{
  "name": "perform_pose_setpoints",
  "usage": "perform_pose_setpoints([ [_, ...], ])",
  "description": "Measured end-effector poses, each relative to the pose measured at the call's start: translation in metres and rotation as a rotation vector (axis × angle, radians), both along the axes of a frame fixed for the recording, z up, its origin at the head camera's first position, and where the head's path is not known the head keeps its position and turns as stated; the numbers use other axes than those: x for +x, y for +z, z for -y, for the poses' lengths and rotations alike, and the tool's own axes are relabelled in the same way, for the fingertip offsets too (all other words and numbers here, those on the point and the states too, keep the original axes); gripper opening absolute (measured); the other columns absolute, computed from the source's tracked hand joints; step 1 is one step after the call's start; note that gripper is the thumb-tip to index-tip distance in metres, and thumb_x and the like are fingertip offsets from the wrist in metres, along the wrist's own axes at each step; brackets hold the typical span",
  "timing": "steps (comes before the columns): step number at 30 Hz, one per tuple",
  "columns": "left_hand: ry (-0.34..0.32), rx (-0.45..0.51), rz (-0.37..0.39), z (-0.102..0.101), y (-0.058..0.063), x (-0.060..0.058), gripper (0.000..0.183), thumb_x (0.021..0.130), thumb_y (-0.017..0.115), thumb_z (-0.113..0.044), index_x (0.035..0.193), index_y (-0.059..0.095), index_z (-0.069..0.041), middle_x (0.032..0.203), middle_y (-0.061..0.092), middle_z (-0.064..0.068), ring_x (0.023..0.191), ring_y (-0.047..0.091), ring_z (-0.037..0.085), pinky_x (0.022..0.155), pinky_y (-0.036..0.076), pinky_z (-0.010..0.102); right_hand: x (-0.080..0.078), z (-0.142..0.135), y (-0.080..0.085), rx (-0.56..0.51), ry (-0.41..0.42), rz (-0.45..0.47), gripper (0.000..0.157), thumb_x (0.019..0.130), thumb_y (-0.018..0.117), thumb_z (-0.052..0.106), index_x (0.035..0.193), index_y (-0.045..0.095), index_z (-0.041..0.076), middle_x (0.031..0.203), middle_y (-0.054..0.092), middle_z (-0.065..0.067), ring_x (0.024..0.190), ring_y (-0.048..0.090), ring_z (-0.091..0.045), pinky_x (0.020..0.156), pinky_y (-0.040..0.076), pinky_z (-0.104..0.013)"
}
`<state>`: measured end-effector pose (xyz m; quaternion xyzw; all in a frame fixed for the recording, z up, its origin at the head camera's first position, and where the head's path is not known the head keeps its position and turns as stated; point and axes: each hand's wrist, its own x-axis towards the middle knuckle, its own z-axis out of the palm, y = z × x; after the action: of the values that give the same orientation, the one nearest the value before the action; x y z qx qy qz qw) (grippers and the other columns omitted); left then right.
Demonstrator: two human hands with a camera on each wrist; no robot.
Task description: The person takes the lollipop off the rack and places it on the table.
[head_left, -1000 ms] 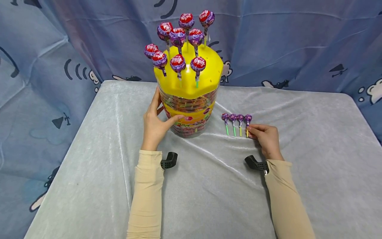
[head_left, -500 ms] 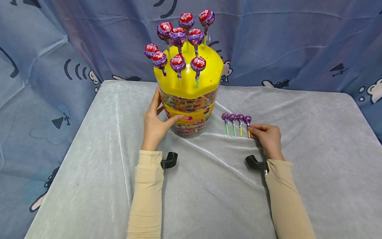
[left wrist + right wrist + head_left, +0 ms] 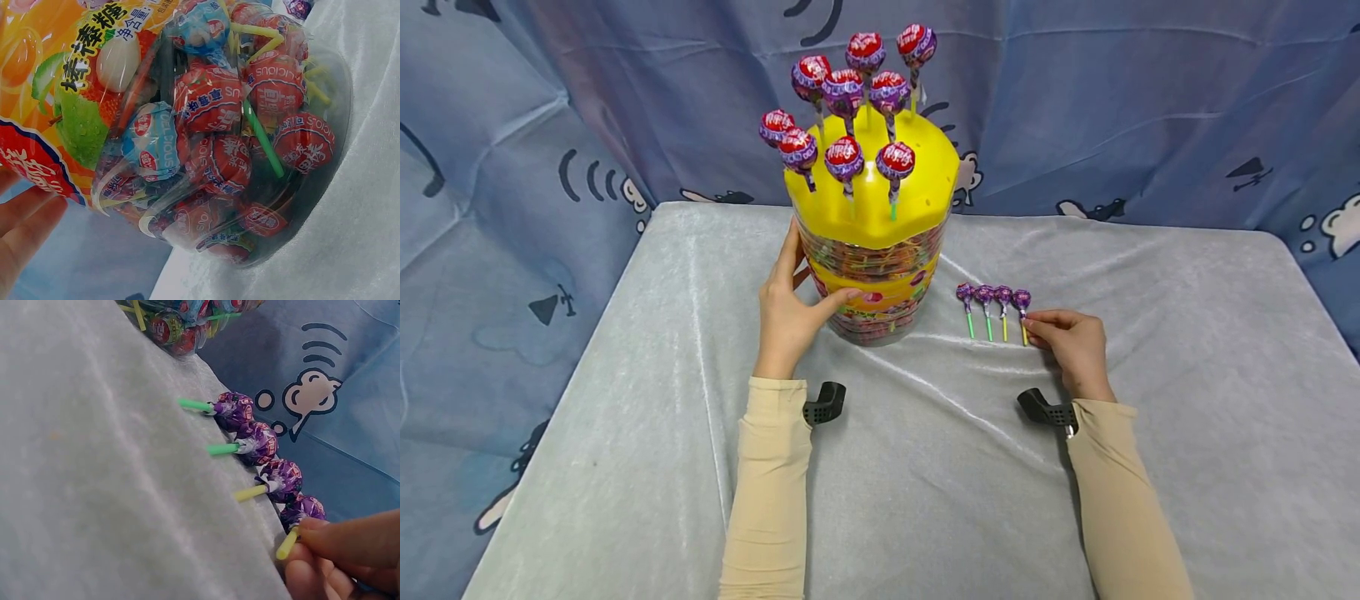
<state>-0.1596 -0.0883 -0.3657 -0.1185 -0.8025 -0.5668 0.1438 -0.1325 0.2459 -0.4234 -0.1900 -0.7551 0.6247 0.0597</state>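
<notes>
A clear candy jar (image 3: 880, 283) full of wrapped lollipops stands at the back middle under a yellow lid (image 3: 910, 192). Several red-and-purple lollipops (image 3: 844, 158) stick upright out of that lid. My left hand (image 3: 790, 312) rests round the jar's left side, thumb across the front label; in the left wrist view its fingers (image 3: 28, 225) touch the label. Right of the jar lies a row of purple lollipops with green or yellow sticks. My right hand (image 3: 1071, 350) pinches the yellow stick of the rightmost lollipop (image 3: 303, 509) between thumb and finger, its head near the neighbouring lollipop (image 3: 281, 480).
A pale grey velvety cloth (image 3: 925, 483) covers the table. Behind it hangs a blue patterned curtain (image 3: 1112, 108). A black wrist mount (image 3: 825, 403) sits at the left cuff and another black mount (image 3: 1047, 410) at the right cuff.
The rightmost lollipop's stick end has shifted slightly to the right with my right hand, so it lies a little more slanted. My left hand and the jar keep their places.
</notes>
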Motion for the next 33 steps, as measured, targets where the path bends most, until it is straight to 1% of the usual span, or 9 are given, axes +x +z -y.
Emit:
perform_pose_setpoints([
  [4, 0.003, -0.002, 0.003, 0.001, 0.000, 0.000, 0.097, 0.075, 0.081, -0.019, 0.152, 0.021, -0.012, 0.149, 0.035, 0.005, 0.129, 0.042, 0.019, 0.102, 0.042, 0.029, -0.001, 0.000, -0.001, -0.032, -0.018, -0.001, 0.008, 0.082, 0.068, -0.006, 0.090, 0.068, -0.008, 0.064, 0.065, 0.010, 0.058, 0.062, -0.002, 0.057, 0.054, -0.014],
  [9, 0.003, -0.005, 0.003, 0.002, 0.001, 0.000, 0.097, 0.076, 0.080, -0.020, 0.152, 0.021, -0.013, 0.149, 0.035, 0.005, 0.129, 0.042, 0.019, 0.102, 0.042, 0.029, -0.001, 0.000, -0.002, -0.084, -0.037, -0.026, 0.007, 0.081, 0.068, -0.007, 0.088, 0.069, -0.009, 0.065, 0.066, 0.008, 0.057, 0.062, -0.003, 0.056, 0.054, -0.015],
  [13, 0.004, -0.006, 0.004, 0.002, 0.001, 0.000, 0.098, 0.076, 0.080, -0.021, 0.152, 0.020, -0.012, 0.149, 0.034, 0.005, 0.129, 0.042, 0.019, 0.102, 0.042, 0.029, -0.002, 0.000, -0.001, -0.113, -0.046, -0.036, 0.006, 0.081, 0.068, -0.009, 0.086, 0.069, -0.006, 0.065, 0.067, 0.007, 0.058, 0.063, -0.004, 0.056, 0.054, -0.015],
  [19, 0.004, -0.003, 0.014, 0.003, 0.003, -0.001, 0.097, 0.076, 0.080, -0.022, 0.152, 0.020, -0.013, 0.149, 0.035, 0.005, 0.129, 0.041, 0.018, 0.102, 0.041, 0.028, -0.004, 0.001, -0.001, -0.182, -0.087, -0.069, 0.013, 0.080, 0.067, -0.011, 0.081, 0.072, 0.001, 0.067, 0.068, 0.005, 0.058, 0.064, -0.005, 0.057, 0.055, -0.016],
  [23, 0.009, -0.005, 0.013, 0.004, 0.004, -0.001, 0.098, 0.075, 0.081, -0.022, 0.152, 0.020, -0.013, 0.149, 0.035, 0.006, 0.129, 0.042, 0.018, 0.102, 0.041, 0.028, -0.004, 0.003, 0.001, -0.195, -0.126, -0.105, 0.016, 0.079, 0.069, -0.010, 0.077, 0.073, 0.006, 0.067, 0.068, 0.004, 0.059, 0.064, -0.005, 0.057, 0.054, -0.015],
  [25, 0.010, -0.006, 0.014, 0.004, 0.004, -0.001, 0.098, 0.075, 0.081, -0.021, 0.152, 0.020, -0.013, 0.149, 0.035, 0.005, 0.130, 0.041, 0.018, 0.102, 0.041, 0.028, -0.004, 0.004, 0.004, -0.209, -0.145, -0.127, 0.016, 0.079, 0.070, -0.009, 0.077, 0.073, 0.007, 0.067, 0.068, 0.003, 0.060, 0.065, -0.006, 0.057, 0.054, -0.015],
  [28, 0.011, -0.007, 0.015, 0.004, 0.003, -0.002, 0.097, 0.076, 0.080, -0.021, 0.152, 0.020, -0.013, 0.149, 0.035, 0.006, 0.130, 0.041, 0.019, 0.102, 0.041, 0.029, -0.003, 0.007, 0.012, -0.295, -0.160, -0.177, 0.014, 0.079, 0.070, -0.010, 0.079, 0.073, 0.003, 0.070, 0.069, -0.001, 0.060, 0.066, -0.009, 0.059, 0.055, -0.017],
  [31, 0.005, -0.006, 0.016, 0.003, 0.001, -0.002, 0.098, 0.076, 0.081, -0.020, 0.152, 0.020, -0.012, 0.149, 0.035, 0.008, 0.130, 0.042, 0.020, 0.102, 0.042, 0.030, -0.001, 0.011, 0.024, -0.387, -0.155, -0.243, 0.012, 0.078, 0.070, -0.012, 0.084, 0.073, -0.003, 0.073, 0.070, -0.006, 0.062, 0.066, -0.013, 0.061, 0.057, -0.020],
  [33, 0.002, -0.011, 0.020, 0.001, 0.000, -0.002, 0.098, 0.075, 0.081, -0.020, 0.152, 0.020, -0.011, 0.148, 0.036, 0.010, 0.130, 0.042, 0.021, 0.102, 0.042, 0.031, 0.001, 0.014, 0.032, -0.412, -0.138, -0.282, 0.012, 0.078, 0.069, -0.012, 0.087, 0.072, -0.005, 0.075, 0.070, -0.007, 0.063, 0.067, -0.015, 0.062, 0.057, -0.021],
])
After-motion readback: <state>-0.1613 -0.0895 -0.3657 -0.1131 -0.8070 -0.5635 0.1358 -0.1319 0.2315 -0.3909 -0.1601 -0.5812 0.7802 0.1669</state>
